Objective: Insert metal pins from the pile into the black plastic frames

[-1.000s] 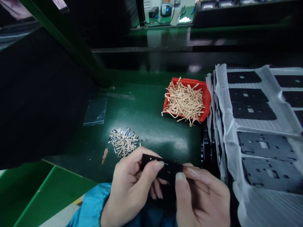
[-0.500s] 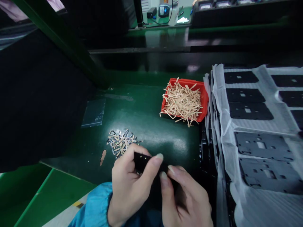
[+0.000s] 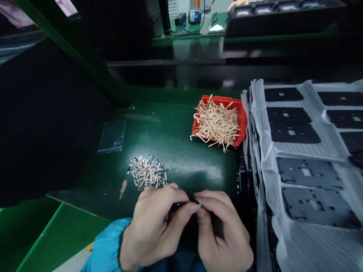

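Observation:
Low in the middle, my left hand (image 3: pixel 160 224) and my right hand (image 3: pixel 224 228) meet with fingertips nearly touching. Both are closed, thumbs pressed against bent fingers, around a thin black plate (image 3: pixel 176 206). Most of the plate is hidden behind the fingers; only dark bits show. Just beyond my left hand lies a loose pile of small metal strips with tan parts (image 3: pixel 147 172). A small brown scrap (image 3: pixel 123 189) rests left of that pile.
A red bin (image 3: pixel 242 124) heaped with tan paper-like strips (image 3: pixel 217 122) stands on the green table (image 3: pixel 170 132). To the right, black plates with cut-outs (image 3: pixel 310 173) lie on white lined trays (image 3: pixel 269 151). A clear zip bag (image 3: pixel 112 136) lies left; a green post (image 3: pixel 70 53) rises behind.
The black plate has tilted, so its face with small holes no longer shows. My left fingers have curled over it, and both hands' fingertips have come closer together.

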Demonstrator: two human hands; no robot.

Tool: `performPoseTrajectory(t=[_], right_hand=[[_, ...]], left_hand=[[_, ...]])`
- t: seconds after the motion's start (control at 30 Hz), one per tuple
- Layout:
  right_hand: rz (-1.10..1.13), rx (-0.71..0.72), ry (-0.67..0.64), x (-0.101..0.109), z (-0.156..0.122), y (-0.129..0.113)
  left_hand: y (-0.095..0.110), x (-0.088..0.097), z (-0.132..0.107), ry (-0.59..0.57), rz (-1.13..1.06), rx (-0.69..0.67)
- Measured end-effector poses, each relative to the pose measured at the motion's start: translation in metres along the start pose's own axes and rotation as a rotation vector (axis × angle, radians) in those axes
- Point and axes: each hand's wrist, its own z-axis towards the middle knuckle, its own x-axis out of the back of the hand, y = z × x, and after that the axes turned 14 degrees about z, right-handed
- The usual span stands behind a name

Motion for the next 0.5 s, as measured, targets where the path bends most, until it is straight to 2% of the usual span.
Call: performPoseTrajectory(t=[0.13,0.23,0.3,0.4,0.47,0.5], right_hand=[[0.033,-0.039,-0.02,-0.004,0.001,-0.002],[0.052,0.023,0.02,-0.004,0.001,-0.004],[0.024,0.087,0.016,0.001,0.002,-0.006],[-0.049,0.196,-0.124,0.016,0.005,-0.009],[-0.054,0.234,-0.173,0.023,0.008,-0.01],[-0.037,0.238,-0.159,0.024,0.009,-0.01]], left_hand=[[-0.007,0.005,0.0,-0.046,-0.066,-0.141],[-0.008,0.006,0.0,-0.041,-0.15,-0.189],[-0.004,0.008,0.0,-0.063,-0.19,-0.182],[0.006,0.012,0.005,-0.11,-0.221,-0.081],[0.012,0.017,0.011,-0.087,-0.224,-0.017],[0.013,0.021,0.014,-0.058,-0.214,-0.012]])
